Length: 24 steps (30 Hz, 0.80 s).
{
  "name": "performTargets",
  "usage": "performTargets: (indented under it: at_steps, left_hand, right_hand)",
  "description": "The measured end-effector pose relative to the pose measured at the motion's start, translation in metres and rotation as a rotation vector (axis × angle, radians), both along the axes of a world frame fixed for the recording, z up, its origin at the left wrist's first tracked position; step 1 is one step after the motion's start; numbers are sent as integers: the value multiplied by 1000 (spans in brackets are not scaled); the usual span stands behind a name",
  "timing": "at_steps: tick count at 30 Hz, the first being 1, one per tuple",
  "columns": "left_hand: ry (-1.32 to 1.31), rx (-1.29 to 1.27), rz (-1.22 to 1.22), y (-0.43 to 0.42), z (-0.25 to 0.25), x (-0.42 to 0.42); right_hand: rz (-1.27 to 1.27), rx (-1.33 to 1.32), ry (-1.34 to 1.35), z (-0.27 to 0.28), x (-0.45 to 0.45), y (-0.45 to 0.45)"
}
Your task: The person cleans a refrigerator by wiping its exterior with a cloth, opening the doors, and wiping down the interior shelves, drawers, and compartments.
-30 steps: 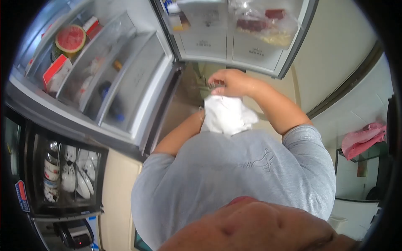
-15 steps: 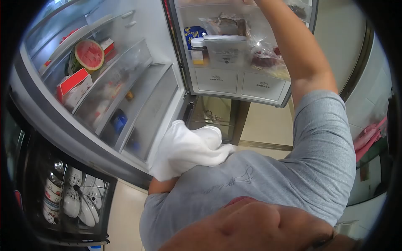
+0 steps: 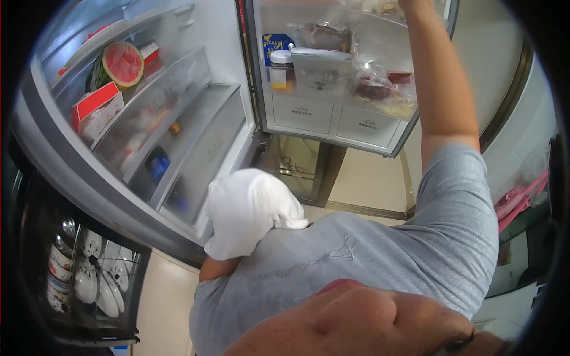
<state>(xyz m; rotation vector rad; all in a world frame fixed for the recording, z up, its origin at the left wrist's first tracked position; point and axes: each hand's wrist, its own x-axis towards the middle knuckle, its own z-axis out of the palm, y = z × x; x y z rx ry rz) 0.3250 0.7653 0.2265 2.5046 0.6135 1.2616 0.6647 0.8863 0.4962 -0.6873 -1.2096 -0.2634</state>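
My right arm stretches up to the top edge of the head view, beside the open fridge door (image 3: 267, 110). Only the base of my right hand (image 3: 414, 5) shows there, by the upper door shelf; its fingers are out of frame. A bunched white cloth (image 3: 249, 204) covers the end of my left arm, in front of my grey shirt. My left hand lies hidden under or behind this cloth, so its grip cannot be seen. Below my right hand, the lower door shelf holds a white-lidded jar (image 3: 281, 70), a blue packet (image 3: 276, 47) and several plastic bags (image 3: 371, 83).
Inside the fridge, a cut watermelon (image 3: 123, 64) and a red-and-white box (image 3: 97, 110) sit on a shelf. Clear drawers (image 3: 208, 139) lie beneath. At lower left, a dark rack (image 3: 133, 285) holds bowls and plates. A pink cloth (image 3: 519, 204) hangs at right.
My right arm has shifted right along the door, and its hand has moved right. The white cloth has moved slightly left and become more bunched. The whole view has shifted a little.
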Motion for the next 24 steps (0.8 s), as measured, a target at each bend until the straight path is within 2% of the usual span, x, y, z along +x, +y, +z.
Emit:
performTargets:
  at_steps: [2, 3, 4, 6, 10, 11, 13, 14, 16, 17, 18, 19, 20, 22, 24]
  left_hand:
    - [-37, -15, 26, 6, -7, 6]
    - [-65, -23, 49, 9, -12, 11]
    - [-95, -27, 84, 13, -16, 15]
    - [-145, -26, 179, 21, -25, 23]
    - [-91, 27, 385, 29, -43, 44]
    - [-56, 28, 410, 28, -48, 46]
    - [12, 46, 469, 25, -56, 52]
    - [30, 42, 486, 25, -59, 55]
    - [14, -13, 516, 26, -66, 59]
    - [-34, -92, 517, 26, -72, 63]
    - [-309, -609, 346, 26, -85, 64]
    - [-303, -611, 338, 29, -95, 60]
    - [-227, -499, 232, 31, -98, 52]
    - [-151, -383, 119, 32, -102, 50]
    - [-529, -701, -111, 24, -90, 56]
  right_hand:
    - [71, -286, -97, -68, -27, -30]
    - [103, -289, -177, -114, -5, -10]
    - [196, -366, -124, -148, -51, -45]
    - [629, -539, 10, -217, -63, -56]
    - [700, -723, 152, -303, -93, -81]
    - [719, -742, 161, -318, -95, -86]
    - [984, -743, 297, -335, -97, -93]
    - [990, -746, 305, -337, -103, -98]
    - [829, -660, 323, -338, -118, -103]
    - [864, -780, 369, -347, -111, -101]
    - [857, -776, 378, -351, -109, -100]
    - [917, -778, 392, -353, -108, -100]
    - [977, -780, 402, -354, -106, -100]
    - [932, -793, 386, -354, -108, -104]
    - [888, -807, 366, -356, -107, -105]
